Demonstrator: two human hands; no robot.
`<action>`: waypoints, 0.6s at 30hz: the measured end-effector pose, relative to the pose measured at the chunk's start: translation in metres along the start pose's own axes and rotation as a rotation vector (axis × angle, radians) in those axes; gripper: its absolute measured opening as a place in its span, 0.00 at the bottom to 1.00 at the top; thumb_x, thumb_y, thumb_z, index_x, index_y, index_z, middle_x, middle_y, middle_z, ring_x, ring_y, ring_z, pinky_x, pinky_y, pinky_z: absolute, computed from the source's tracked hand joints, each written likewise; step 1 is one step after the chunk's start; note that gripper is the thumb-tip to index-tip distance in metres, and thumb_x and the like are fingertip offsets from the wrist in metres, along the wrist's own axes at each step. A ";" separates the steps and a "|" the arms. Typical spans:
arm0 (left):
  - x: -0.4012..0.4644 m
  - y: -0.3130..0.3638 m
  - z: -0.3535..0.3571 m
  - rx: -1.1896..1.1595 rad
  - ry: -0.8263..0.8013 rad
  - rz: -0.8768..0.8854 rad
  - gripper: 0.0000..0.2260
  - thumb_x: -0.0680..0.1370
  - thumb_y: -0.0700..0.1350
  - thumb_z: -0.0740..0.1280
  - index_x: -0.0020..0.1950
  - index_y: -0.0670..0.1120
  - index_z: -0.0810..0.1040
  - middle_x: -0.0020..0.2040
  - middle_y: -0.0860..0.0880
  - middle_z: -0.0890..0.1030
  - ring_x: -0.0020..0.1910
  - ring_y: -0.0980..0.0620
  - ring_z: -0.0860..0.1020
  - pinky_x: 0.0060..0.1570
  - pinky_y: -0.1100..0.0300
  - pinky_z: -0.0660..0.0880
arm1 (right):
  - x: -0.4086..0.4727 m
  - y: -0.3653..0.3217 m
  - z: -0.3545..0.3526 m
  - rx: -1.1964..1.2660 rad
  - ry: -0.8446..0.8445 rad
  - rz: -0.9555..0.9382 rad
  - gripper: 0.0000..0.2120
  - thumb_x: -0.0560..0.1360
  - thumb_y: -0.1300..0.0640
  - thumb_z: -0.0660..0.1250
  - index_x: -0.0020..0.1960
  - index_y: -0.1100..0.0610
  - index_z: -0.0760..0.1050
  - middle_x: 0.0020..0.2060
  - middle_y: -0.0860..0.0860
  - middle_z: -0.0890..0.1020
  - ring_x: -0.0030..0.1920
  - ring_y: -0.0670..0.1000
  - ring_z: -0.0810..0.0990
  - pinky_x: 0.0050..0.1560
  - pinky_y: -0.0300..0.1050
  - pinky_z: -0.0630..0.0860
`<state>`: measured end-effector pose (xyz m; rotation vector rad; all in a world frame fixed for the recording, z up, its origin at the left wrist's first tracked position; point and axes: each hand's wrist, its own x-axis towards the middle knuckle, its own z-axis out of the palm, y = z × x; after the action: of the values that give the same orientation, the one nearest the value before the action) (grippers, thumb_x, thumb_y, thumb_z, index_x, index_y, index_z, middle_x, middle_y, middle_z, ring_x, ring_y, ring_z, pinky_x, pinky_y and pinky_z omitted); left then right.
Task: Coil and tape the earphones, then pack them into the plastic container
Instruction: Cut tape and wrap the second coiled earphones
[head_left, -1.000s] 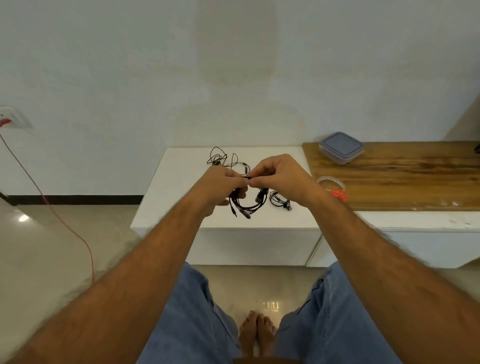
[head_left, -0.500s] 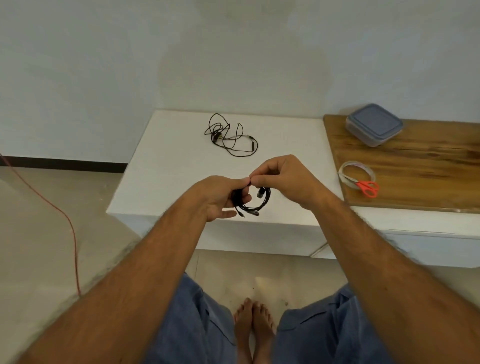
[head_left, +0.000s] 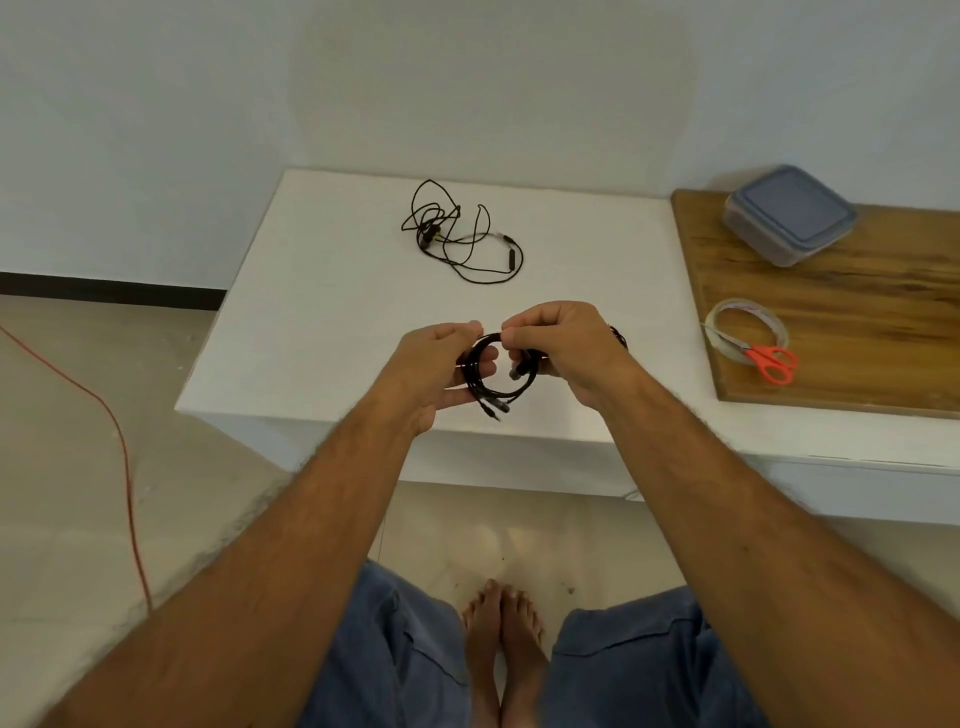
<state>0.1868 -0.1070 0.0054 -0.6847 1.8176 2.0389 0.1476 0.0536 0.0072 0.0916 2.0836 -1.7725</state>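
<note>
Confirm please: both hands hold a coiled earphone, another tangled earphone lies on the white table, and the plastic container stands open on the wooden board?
Not quite: in the head view the plastic container is closed, its lid on. The rest is right.

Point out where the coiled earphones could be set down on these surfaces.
Free: white table left of the hands, and between the tangled earphones and the wooden board. Crowded: the board's near end, with tape roll and scissors; container behind.

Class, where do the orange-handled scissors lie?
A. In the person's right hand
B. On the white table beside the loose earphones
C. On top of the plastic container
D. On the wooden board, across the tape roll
D: the scissors lie across the tape roll on the wooden board.
</note>
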 end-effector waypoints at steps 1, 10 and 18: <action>0.003 -0.003 -0.001 -0.013 0.011 -0.001 0.07 0.80 0.47 0.66 0.54 0.45 0.80 0.44 0.47 0.85 0.43 0.50 0.84 0.47 0.51 0.82 | 0.002 0.003 0.002 0.005 0.017 0.016 0.02 0.72 0.67 0.72 0.45 0.64 0.81 0.34 0.56 0.81 0.36 0.53 0.79 0.48 0.56 0.82; 0.033 -0.021 -0.013 0.108 0.141 0.087 0.11 0.77 0.36 0.69 0.59 0.40 0.78 0.50 0.42 0.83 0.46 0.48 0.82 0.50 0.56 0.81 | 0.030 0.018 0.017 0.008 0.140 0.065 0.04 0.72 0.67 0.72 0.40 0.60 0.81 0.32 0.54 0.80 0.33 0.49 0.78 0.43 0.50 0.81; 0.046 -0.030 -0.013 0.600 0.343 0.282 0.10 0.74 0.45 0.73 0.55 0.46 0.82 0.49 0.50 0.84 0.43 0.50 0.83 0.51 0.55 0.79 | 0.051 0.026 0.027 -0.354 0.246 -0.038 0.04 0.73 0.60 0.71 0.40 0.54 0.81 0.32 0.45 0.80 0.34 0.45 0.79 0.36 0.40 0.74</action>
<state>0.1668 -0.1187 -0.0456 -0.6461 2.6825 1.4331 0.1159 0.0225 -0.0370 0.1773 2.5582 -1.4453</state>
